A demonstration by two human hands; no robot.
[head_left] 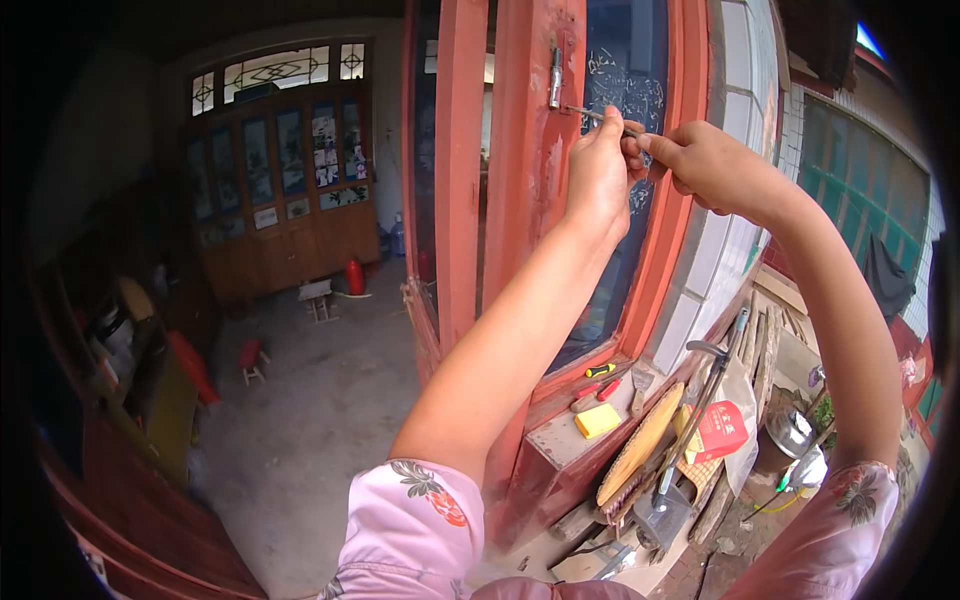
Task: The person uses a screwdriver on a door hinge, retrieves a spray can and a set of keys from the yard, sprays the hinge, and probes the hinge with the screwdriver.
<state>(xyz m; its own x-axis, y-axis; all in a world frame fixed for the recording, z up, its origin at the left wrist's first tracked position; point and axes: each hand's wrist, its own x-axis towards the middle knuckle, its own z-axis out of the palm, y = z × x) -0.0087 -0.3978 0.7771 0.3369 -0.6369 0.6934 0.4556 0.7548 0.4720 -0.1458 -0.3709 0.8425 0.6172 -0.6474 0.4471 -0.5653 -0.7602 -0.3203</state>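
Note:
Both of my hands are raised at a red wooden door frame (550, 190). My right hand (715, 165) is closed around the rear end of a screwdriver, and its handle is mostly hidden by fingers. My left hand (600, 170) pinches the same tool farther forward, with the thumb on top. The thin metal shaft of the screwdriver (588, 113) points left, its tip at the frame just below a metal bolt latch (556, 80). Whether the tip sits in a screw is too small to tell. Behind my hands is a dark glass pane (625, 60) with white scribbles.
On the ledge (560, 437) below lie a yellow sponge-like block (597, 421), red-handled tools (609, 389), a yellow-black screwdriver (600, 370) and a scraper (640, 392). A sickle-like tool (690, 410), wood and a metal pot (790, 432) stand right. A room with stools opens left.

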